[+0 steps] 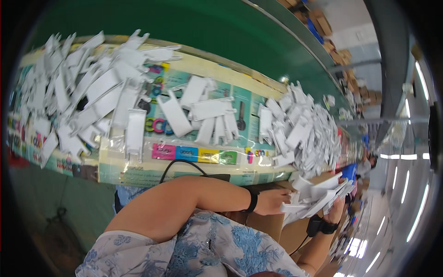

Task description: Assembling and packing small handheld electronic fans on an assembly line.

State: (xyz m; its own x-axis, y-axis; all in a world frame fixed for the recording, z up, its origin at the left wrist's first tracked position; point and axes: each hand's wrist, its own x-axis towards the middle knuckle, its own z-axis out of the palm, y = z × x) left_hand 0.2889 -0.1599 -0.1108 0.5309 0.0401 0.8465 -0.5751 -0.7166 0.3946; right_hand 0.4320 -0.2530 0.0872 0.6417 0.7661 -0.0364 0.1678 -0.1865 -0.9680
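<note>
Between my two hands is a loose bunch of white plastic parts, flat pieces with notched ends. My left hand grips the near-left end of the bunch, its fingers partly hidden by the pieces. On the far right side my right hand is wrapped round the same bunch, fingertips mostly out of sight. An open cardboard box stands right under the bunch, in front of my body; its inside is mostly hidden.
A bench covered with printed sheets runs across ahead of me. On it lie a big heap of white parts at left, several in the middle, and a dense pile at right. A black cable loops over the near edge.
</note>
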